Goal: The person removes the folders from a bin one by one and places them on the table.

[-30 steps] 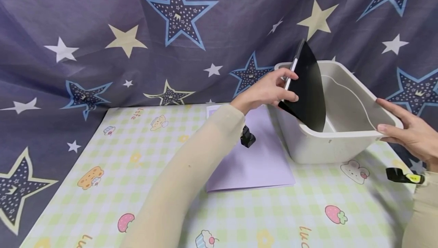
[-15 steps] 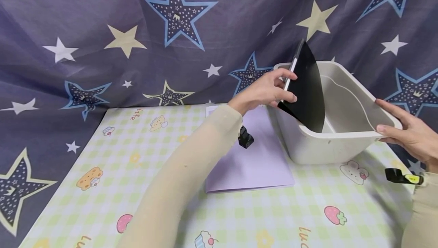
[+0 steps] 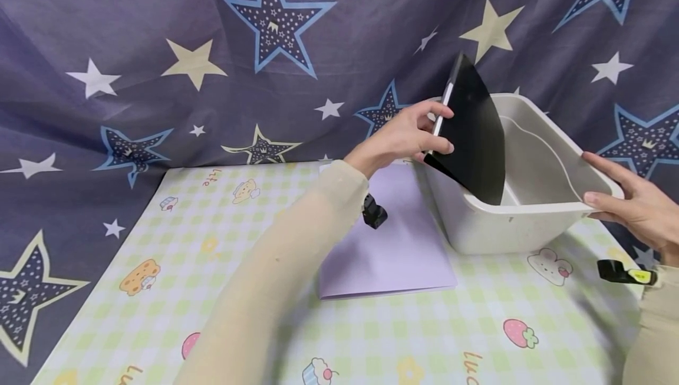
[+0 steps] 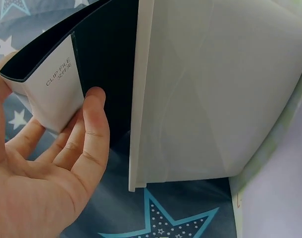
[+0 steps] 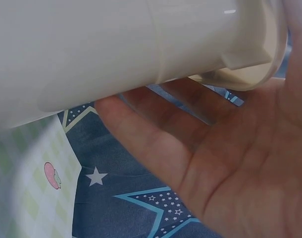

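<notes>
My left hand [image 3: 403, 136] grips a black clip file folder [image 3: 474, 131] by its spine. The white label [image 4: 56, 82] on the spine reads "CLIP FILE" in the left wrist view. Tilted, the folder stands partly inside a light grey plastic bin [image 3: 509, 233], at its left side, with its upper part above the rim. On the bin's right side, my right hand [image 3: 636, 205] holds the rim, thumb on top and other fingers along the outside. The right wrist view shows fingers [image 5: 141, 136] against the bin's underside edge and wall.
Left of the bin, a light purple folder or sheet stack [image 3: 392, 255] lies flat on the checked tablecloth [image 3: 239, 290]. A dark curtain with stars [image 3: 339, 49] hangs right behind the table.
My left hand has shifted slightly left and up, bringing the black folder a little with it. The right hand and the bin stay in place.
</notes>
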`<state>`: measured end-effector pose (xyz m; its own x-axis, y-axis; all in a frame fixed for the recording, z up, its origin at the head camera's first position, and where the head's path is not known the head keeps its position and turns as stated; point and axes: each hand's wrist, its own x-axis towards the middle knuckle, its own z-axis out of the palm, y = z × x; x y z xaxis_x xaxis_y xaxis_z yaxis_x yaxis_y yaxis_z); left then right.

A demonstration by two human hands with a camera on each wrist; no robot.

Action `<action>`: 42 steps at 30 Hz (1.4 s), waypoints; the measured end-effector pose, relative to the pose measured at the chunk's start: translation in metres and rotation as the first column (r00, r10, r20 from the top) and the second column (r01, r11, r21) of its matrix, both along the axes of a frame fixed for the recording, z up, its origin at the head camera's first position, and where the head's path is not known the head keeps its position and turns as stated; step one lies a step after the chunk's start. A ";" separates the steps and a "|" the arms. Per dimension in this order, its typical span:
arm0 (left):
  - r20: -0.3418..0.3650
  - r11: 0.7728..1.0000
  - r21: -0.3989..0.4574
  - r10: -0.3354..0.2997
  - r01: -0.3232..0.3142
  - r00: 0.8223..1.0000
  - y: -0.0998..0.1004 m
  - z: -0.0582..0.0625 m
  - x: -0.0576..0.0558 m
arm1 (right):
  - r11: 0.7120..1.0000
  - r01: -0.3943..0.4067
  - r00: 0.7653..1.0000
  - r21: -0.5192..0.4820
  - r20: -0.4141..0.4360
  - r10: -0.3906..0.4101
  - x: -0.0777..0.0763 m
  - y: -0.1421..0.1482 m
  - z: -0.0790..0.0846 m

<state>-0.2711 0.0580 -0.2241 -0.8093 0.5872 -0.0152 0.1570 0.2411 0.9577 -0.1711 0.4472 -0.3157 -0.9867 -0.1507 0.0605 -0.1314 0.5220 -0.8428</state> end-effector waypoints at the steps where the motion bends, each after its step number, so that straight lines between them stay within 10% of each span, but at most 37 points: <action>1: -0.001 1.000 0.002 0.003 -0.003 1.000 -0.001 0.000 0.000 | 1.000 0.002 1.000 0.001 0.002 -0.002 0.000 0.000 0.000; 42: 0.093 0.995 0.052 0.080 -0.086 0.992 -0.011 -0.008 -0.012 | 0.999 0.001 0.999 0.036 -0.043 0.000 -0.001 0.000 -0.005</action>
